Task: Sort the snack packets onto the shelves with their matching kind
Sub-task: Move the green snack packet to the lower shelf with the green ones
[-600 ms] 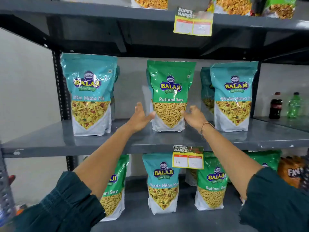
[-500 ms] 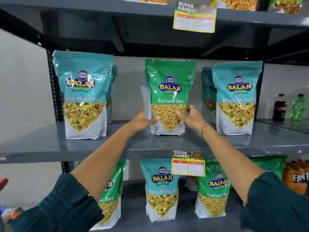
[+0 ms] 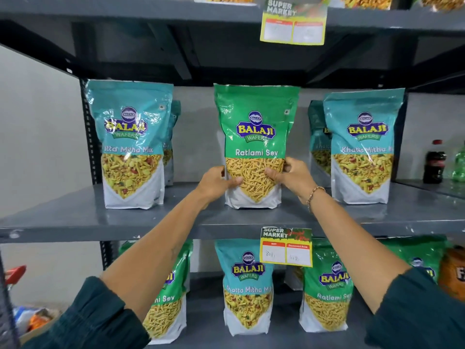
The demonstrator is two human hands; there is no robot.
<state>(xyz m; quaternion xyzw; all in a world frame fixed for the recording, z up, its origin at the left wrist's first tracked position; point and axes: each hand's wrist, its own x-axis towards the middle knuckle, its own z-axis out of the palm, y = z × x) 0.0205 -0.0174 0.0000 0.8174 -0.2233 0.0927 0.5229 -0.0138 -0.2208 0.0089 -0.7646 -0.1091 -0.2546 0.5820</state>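
A green Ratlami Sev packet (image 3: 255, 127) stands upright in the middle of the grey middle shelf (image 3: 75, 217). My left hand (image 3: 216, 182) grips its lower left side and my right hand (image 3: 292, 176) grips its lower right side. Teal Khatta Mitha Mix packets stand on the same shelf at the left (image 3: 130, 144) and the right (image 3: 362, 147), each with another packet behind. On the lower shelf, a teal Khatta Mitha Mix packet (image 3: 247, 285) stands between two green Ratlami Sev packets, one at the left (image 3: 168, 303) and one at the right (image 3: 327, 298).
Price tags hang from the middle shelf edge (image 3: 286, 246) and the top shelf edge (image 3: 293, 22). A dark cola bottle (image 3: 434, 162) and a green bottle stand on a neighbouring shelf at right. An orange bag (image 3: 453, 275) sits at the lower right. More packets line the top shelf.
Both hands have closed in from beside the green Ratlami Sev packet and taken hold of its lower sides. The camera has moved closer to the shelf.
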